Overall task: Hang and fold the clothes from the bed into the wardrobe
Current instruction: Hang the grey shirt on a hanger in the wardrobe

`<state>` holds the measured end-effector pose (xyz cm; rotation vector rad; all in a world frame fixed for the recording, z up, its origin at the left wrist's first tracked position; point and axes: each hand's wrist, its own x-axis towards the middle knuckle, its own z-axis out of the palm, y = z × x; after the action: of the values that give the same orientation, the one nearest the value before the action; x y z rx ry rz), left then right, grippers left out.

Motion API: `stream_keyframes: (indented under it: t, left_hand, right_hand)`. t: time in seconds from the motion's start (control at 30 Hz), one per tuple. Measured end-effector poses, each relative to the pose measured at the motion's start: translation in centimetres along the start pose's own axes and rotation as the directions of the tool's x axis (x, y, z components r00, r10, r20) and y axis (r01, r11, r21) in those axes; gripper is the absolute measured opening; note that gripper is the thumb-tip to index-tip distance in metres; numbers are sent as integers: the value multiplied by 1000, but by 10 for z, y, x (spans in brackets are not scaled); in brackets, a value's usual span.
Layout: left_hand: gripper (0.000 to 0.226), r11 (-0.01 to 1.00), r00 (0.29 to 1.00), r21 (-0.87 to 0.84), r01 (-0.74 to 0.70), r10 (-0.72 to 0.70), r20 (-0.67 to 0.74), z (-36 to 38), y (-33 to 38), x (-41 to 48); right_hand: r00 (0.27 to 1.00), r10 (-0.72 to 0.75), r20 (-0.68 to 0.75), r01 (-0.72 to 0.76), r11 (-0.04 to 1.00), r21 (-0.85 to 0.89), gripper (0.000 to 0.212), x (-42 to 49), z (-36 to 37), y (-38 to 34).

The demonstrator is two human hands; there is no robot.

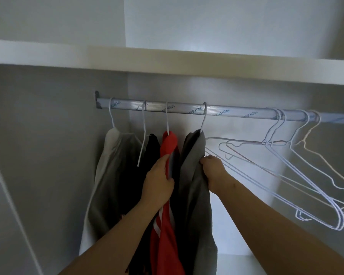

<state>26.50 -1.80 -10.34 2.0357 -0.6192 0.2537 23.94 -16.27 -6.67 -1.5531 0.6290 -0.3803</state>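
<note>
Inside the wardrobe, a metal rail (236,113) carries several hung garments at its left end: a white and grey one (109,175), a black one (151,151), a red one (168,143) and a grey one (197,195). My left hand (159,183) grips the red garment's edge just below its hanger. My right hand (213,171) grips the right shoulder edge of the grey garment, which hangs from a white wire hanger on the rail.
Several bare white wire hangers (298,175) hang tilted on the right part of the rail. A white shelf (167,60) runs right above the rail. The wardrobe's grey side wall (48,135) closes off the left.
</note>
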Motion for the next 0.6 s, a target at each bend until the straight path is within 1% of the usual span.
stream_keyframes:
  t: [0.17, 0.3, 0.37, 0.43, 0.53, 0.6]
  left_hand:
    - [61, 999, 1000, -18, 29, -29, 8, -1, -2, -1]
    - [60, 997, 997, -4, 71, -71, -10, 1, -1, -9]
    - [59, 997, 996, 13, 83, -82, -32, 2, 0, -19]
    - [59, 995, 995, 10, 100, -100, -31, 4, 2, -33]
    - [57, 992, 992, -1, 126, -126, -29, 4, 13, -59]
    - [50, 993, 989, 32, 113, -109, -95, 3, 25, -81]
  right_hand:
    - [999, -20, 32, 22, 998, -64, 18, -9, 3, 11]
    - [998, -10, 56, 16, 993, -113, 19, -24, 0, 18]
    - [997, 5, 80, 2, 996, -85, 19, -33, -3, 22]
    - [992, 42, 118, -40, 999, -15, 20, -45, -9, 29]
    - [982, 99, 160, -107, 993, 41, 20, -72, -23, 41]
    - [978, 124, 166, -136, 988, 67, 15, -94, -35, 50]
